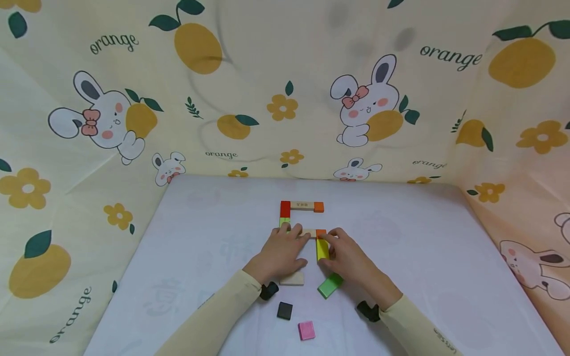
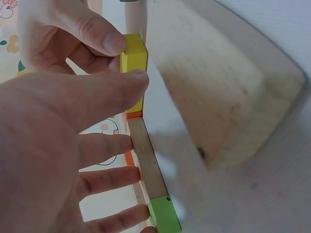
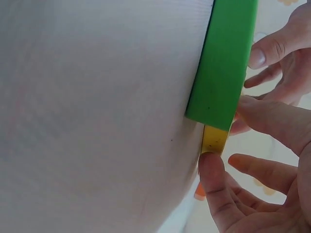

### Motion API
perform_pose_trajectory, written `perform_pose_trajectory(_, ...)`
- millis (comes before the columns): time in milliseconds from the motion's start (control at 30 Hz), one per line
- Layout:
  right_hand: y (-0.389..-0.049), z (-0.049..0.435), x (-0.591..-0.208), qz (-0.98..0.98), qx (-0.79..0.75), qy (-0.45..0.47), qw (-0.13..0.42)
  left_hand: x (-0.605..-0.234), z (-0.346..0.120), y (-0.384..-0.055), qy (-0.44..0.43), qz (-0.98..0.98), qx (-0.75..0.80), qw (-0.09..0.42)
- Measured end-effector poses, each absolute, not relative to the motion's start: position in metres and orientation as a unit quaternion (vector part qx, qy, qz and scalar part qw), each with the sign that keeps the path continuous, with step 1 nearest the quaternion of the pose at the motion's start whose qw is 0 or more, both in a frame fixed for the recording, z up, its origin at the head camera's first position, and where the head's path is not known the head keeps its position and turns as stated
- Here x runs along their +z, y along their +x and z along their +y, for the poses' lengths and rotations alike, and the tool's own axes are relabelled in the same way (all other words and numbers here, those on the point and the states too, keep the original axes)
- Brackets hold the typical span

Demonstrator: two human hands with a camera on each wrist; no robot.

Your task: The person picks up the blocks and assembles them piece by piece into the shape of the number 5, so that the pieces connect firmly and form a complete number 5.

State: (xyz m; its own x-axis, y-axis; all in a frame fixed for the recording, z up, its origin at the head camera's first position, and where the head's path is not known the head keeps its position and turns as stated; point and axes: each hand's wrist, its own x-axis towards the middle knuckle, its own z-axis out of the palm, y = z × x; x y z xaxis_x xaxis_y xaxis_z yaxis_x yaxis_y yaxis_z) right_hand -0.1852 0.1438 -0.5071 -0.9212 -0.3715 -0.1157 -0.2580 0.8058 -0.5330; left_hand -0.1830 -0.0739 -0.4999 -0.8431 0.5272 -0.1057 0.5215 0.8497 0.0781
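Note:
My right hand [image 1: 354, 259] pinches a yellow block [image 1: 322, 249] between thumb and fingertips. Against its far end sits a small orange block [image 1: 320, 232], with a plain wooden block [image 1: 310, 233] joined on the left. My left hand [image 1: 280, 253] rests its outstretched fingertips along that wooden block and a light green block [image 2: 165, 215]. Its thumb stands apart from the other fingers, over the table side, and hides part of the yellow block in the left wrist view. A green block [image 3: 226, 63] lies slantwise just below my right hand.
Farther back, a red block [image 1: 285, 208], a wooden block [image 1: 301, 205] and another orange block [image 1: 318, 206] continue the arrangement. A loose wooden block [image 1: 292, 280] lies below my left hand. Nearer are black [image 1: 285, 311] and pink [image 1: 306, 331] blocks. A printed cloth [image 1: 267, 74] hangs behind.

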Motion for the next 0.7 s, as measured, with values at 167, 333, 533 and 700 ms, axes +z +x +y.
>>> perform_pose_trajectory(167,-0.185,0.145,-0.507,0.943,-0.266,-0.17,0.1,-0.499,-0.074,-0.183,0.274,0.96,0.021,0.062)
perform_pose_trajectory(333,-0.185,0.148,-0.504,0.942,-0.275,-0.171,0.092,-0.499,-0.073,-0.183,0.275,0.959,0.023,0.062)
perform_pose_trajectory(533,-0.192,0.155,-0.503,0.93,-0.307,-0.179,0.091,-0.498,-0.073,-0.182,0.271,0.96,0.025,0.067)
perform_pose_trajectory(700,-0.199,0.158,-0.509,0.924,-0.314,-0.199,0.092,-0.499,-0.073,-0.182,0.271,0.96,0.027,0.067)
